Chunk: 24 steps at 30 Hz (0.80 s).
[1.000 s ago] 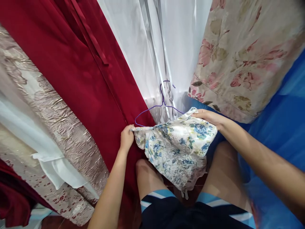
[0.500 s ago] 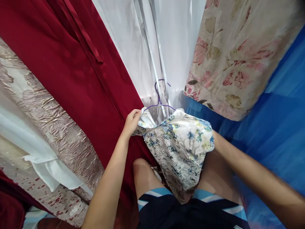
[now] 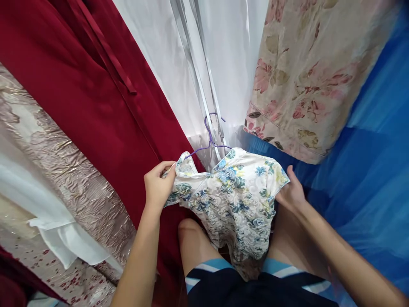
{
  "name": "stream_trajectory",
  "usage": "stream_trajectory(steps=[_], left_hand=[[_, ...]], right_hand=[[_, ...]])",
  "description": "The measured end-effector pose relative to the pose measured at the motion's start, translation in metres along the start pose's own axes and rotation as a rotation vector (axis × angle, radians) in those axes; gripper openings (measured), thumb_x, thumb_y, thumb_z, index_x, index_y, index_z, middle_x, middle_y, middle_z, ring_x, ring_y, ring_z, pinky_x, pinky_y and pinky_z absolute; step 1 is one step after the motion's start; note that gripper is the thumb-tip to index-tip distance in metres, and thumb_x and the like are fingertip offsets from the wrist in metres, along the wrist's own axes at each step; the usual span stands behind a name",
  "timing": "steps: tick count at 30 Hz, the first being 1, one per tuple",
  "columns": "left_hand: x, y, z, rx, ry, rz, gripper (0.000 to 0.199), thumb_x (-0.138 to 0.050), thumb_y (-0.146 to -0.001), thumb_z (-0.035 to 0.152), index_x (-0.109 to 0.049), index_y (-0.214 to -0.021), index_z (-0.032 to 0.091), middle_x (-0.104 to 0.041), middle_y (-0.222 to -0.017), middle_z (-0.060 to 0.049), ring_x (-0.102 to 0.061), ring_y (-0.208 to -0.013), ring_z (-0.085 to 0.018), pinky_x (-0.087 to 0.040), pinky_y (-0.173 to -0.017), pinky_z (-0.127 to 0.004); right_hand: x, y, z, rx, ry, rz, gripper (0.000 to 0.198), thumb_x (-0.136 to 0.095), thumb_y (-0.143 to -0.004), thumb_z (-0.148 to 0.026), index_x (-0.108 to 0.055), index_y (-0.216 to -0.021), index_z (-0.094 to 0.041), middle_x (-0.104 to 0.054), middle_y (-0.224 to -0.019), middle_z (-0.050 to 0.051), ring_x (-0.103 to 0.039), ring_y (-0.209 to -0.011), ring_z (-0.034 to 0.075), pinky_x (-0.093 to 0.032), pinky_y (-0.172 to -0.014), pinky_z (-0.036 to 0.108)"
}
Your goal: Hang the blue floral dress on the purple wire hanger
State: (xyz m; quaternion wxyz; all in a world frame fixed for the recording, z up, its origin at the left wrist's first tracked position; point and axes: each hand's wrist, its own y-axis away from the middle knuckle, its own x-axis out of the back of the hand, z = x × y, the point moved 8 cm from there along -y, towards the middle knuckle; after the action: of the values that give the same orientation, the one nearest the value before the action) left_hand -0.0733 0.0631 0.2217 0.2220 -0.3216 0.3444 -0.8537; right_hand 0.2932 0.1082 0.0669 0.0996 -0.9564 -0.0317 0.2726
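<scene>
A white floral blouse (image 3: 236,200) with blue and yellow flowers hangs on a purple hanger (image 3: 211,138), in front of my lap. The hanger's hook is caught at the thin white straps (image 3: 198,81) that come down from above. My left hand (image 3: 159,181) pinches the blouse at its left shoulder, thumb on top. On the other side my right hand (image 3: 290,192) has hold of the right sleeve edge; its thumb shows outside and the other fingers are partly hidden by the cloth.
Long garments hang all around: a dark red one (image 3: 105,98), a white one (image 3: 153,47), a beige one with pink flowers (image 3: 297,94) and a blue one (image 3: 373,170). Textured, shiny fabric (image 3: 76,153) hangs at the left. My knees are just below the blouse.
Both hands have moved outward and the blouse is spread wider between them. My right hand, hidden behind the sleeve before, now shows at its edge.
</scene>
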Motion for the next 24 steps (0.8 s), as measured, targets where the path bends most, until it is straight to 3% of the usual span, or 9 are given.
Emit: stream_trajectory(steps=[5,9,14,16,20,22,24], left_hand=[[0.012,-0.006,0.026,-0.008,-0.118,0.046,0.019,-0.066,-0.087,0.036,-0.075,-0.095,0.02,-0.073,-0.083,-0.001,-0.069,-0.079,-0.019,-0.048,-0.069,-0.025],[0.009,-0.002,0.003,0.005,-0.278,0.012,0.019,-0.059,-0.091,0.037,-0.07,-0.093,0.022,-0.071,-0.084,-0.002,-0.066,-0.079,-0.02,-0.045,-0.068,-0.027],[-0.035,0.011,-0.055,0.074,-0.263,-0.086,0.023,-0.044,-0.097,0.036,-0.06,-0.092,0.021,-0.067,-0.084,-0.003,-0.061,-0.076,-0.02,-0.04,-0.066,-0.026],[-0.055,0.011,-0.069,0.123,-0.191,-0.094,0.023,-0.043,-0.096,0.037,-0.058,-0.09,0.021,-0.063,-0.078,-0.001,-0.058,-0.072,-0.019,-0.039,-0.065,-0.025],[-0.075,0.014,-0.073,0.175,-0.139,-0.005,0.019,-0.044,-0.095,0.032,-0.053,-0.082,0.021,-0.054,-0.069,0.002,-0.052,-0.066,-0.017,-0.037,-0.063,-0.025],[-0.081,0.026,-0.072,0.179,-0.13,-0.007,0.018,-0.043,-0.096,0.031,-0.055,-0.086,0.021,-0.056,-0.072,0.001,-0.053,-0.069,-0.018,-0.039,-0.065,-0.026],[-0.088,0.044,-0.072,0.203,-0.1,-0.073,0.018,-0.046,-0.097,0.031,-0.059,-0.096,0.019,-0.062,-0.082,-0.002,-0.058,-0.076,-0.018,-0.044,-0.069,-0.027]], right_hand=[[0.002,-0.014,-0.049,0.116,0.106,0.122,0.043,-0.072,-0.079,-0.059,-0.071,-0.1,-0.022,-0.077,-0.09,0.005,-0.072,-0.097,0.03,-0.058,-0.083,0.038],[-0.038,-0.01,-0.085,0.255,0.258,0.062,0.045,-0.061,-0.085,-0.066,-0.07,-0.101,-0.024,-0.074,-0.089,0.005,-0.07,-0.094,0.027,-0.057,-0.078,0.034],[-0.096,0.038,-0.093,0.399,0.514,-0.18,0.037,-0.052,-0.097,-0.055,-0.065,-0.092,-0.021,-0.067,-0.091,0.005,-0.062,-0.089,0.022,-0.051,-0.081,0.03],[-0.101,0.04,-0.104,0.487,0.565,-0.149,0.032,-0.05,-0.099,-0.048,-0.061,-0.086,-0.02,-0.062,-0.084,0.003,-0.057,-0.081,0.018,-0.048,-0.075,0.027],[-0.095,0.01,-0.136,0.657,0.529,-0.002,0.029,-0.049,-0.1,-0.044,-0.056,-0.084,-0.021,-0.056,-0.082,0.0,-0.051,-0.075,0.015,-0.045,-0.073,0.025],[-0.103,0.003,-0.138,0.646,0.52,-0.071,0.028,-0.052,-0.099,-0.043,-0.055,-0.083,-0.021,-0.056,-0.078,-0.001,-0.051,-0.072,0.014,-0.045,-0.069,0.024],[-0.121,0.017,-0.124,0.568,0.546,-0.253,0.028,-0.055,-0.098,-0.041,-0.056,-0.078,-0.021,-0.057,-0.073,-0.002,-0.052,-0.066,0.013,-0.046,-0.064,0.023]])
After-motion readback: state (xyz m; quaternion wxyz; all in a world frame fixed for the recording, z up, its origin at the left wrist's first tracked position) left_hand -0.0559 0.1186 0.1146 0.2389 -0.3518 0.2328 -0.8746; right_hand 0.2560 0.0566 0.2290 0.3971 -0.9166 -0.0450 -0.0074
